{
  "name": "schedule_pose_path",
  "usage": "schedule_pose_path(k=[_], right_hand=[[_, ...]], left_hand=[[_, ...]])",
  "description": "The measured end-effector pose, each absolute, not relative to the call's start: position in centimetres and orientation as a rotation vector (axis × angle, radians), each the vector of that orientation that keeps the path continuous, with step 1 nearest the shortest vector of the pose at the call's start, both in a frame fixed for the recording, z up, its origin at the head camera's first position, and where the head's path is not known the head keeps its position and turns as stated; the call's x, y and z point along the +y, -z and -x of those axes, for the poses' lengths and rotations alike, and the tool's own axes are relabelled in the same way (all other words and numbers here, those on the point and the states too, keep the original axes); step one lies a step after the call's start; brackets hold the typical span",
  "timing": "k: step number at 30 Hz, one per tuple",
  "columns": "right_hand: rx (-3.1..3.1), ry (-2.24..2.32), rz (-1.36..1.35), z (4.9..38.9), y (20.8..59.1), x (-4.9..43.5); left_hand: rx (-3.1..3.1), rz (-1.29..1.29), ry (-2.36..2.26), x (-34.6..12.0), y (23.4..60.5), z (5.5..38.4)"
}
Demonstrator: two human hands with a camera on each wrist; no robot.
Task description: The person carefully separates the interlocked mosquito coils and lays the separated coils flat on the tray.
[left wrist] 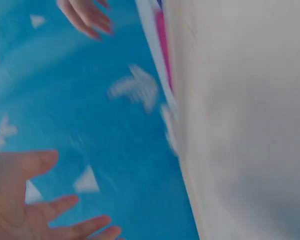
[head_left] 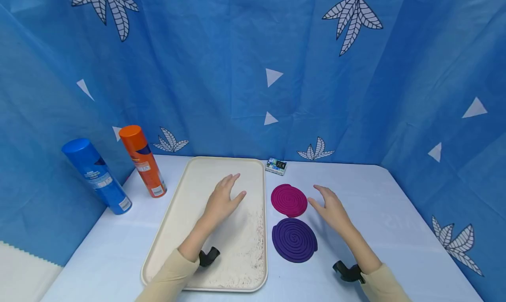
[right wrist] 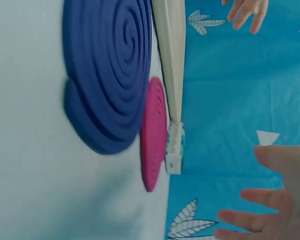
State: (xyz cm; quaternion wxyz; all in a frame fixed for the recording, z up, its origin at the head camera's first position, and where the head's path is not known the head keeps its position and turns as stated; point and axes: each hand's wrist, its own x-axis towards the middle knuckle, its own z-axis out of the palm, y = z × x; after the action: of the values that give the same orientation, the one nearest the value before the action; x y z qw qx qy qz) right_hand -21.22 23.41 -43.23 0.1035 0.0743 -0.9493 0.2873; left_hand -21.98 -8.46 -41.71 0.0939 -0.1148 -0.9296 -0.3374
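My left hand (head_left: 222,201) hovers over the cream tray (head_left: 197,170), thumb apart from the fingers and nothing in its grasp. To the right of the magenta spiral coaster (head_left: 289,200), my right hand (head_left: 331,209) is held in the air with its fingers spread. A purple spiral coaster (head_left: 294,240) lies just in front of the magenta one, both flat beside the tray's right edge. In the right wrist view the purple coaster (right wrist: 110,75) appears large, with the magenta coaster (right wrist: 154,132) beyond it. The left wrist view is blurred.
A blue spray can (head_left: 96,176) and an orange spray can (head_left: 143,161) stand left of the tray. Behind the magenta coaster, a small patterned box (head_left: 276,166) sits at the tray's back right corner. Blue curtain (head_left: 245,51) hangs behind the white table (head_left: 356,183).
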Motion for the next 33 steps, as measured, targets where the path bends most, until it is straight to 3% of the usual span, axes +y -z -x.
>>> schedule_pose_path(k=[11, 20, 33], right_hand=[[-2.694, -1.403, -0.278, 19.3, 46.4, 24.7], [-2.74, -1.389, -0.294, 17.5, 48.2, 24.8], [-2.693, -1.445, -0.224, 15.8, 48.8, 23.3]], left_hand=[[-2.801, 0.62, 1.706, -3.0, 41.5, 15.8], [-2.963, 0.631, 1.623, -0.2, 43.5, 12.2], [-3.01, 0.596, 1.677, 1.4, 45.2, 10.8]])
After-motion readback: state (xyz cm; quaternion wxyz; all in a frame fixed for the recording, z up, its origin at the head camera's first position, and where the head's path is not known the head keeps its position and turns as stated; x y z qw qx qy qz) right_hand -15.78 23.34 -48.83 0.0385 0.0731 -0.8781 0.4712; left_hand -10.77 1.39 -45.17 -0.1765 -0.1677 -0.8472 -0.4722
